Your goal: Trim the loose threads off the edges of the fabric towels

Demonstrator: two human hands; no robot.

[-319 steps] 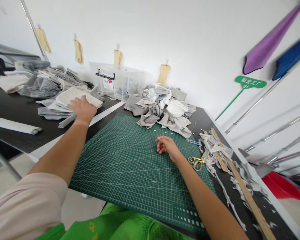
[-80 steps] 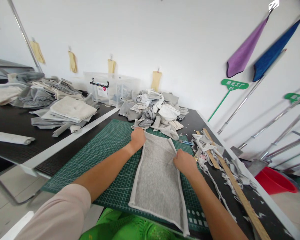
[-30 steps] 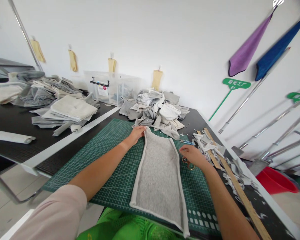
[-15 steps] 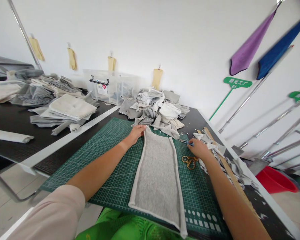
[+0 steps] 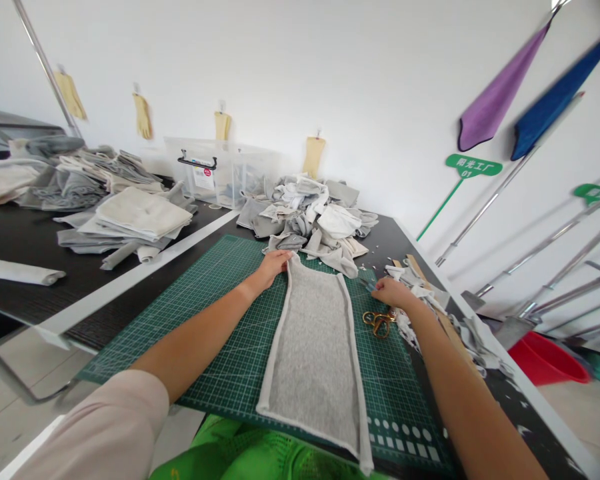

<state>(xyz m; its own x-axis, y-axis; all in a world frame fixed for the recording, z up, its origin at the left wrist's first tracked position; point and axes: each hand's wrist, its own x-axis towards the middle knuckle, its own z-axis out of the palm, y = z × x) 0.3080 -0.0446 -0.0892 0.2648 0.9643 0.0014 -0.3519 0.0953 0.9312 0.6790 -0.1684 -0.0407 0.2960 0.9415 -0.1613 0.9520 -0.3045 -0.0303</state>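
The grey fabric panel (image 5: pixel 313 360) lies lengthwise on the green cutting mat (image 5: pixel 205 320); the left hand (image 5: pixel 273 269) rests at its far corner, palm down, fingers (image 5: pixel 283 258) loosely extended and holding nothing; the right hand (image 5: pixel 393 292) has moved off the brass scissors (image 5: pixel 379 323), now just below it on the mat; its fingertips (image 5: pixel 377 285) reach a blue-handled tool (image 5: pixel 367 285), grip unclear; beyond the mat, a green sign (image 5: pixel 473 166) reads 阳光工厂 01.

A long grey knit fabric panel (image 5: pixel 313 363) with pale bound edges lies flat and lengthwise on the green cutting mat (image 5: pixel 205 320), its narrow top end touching the left hand (image 5: pixel 273 270). The right hand (image 5: pixel 390 292) is at a slim blue-handled tool (image 5: pixel 367 285), just above gold scissors (image 5: pixel 379 323).
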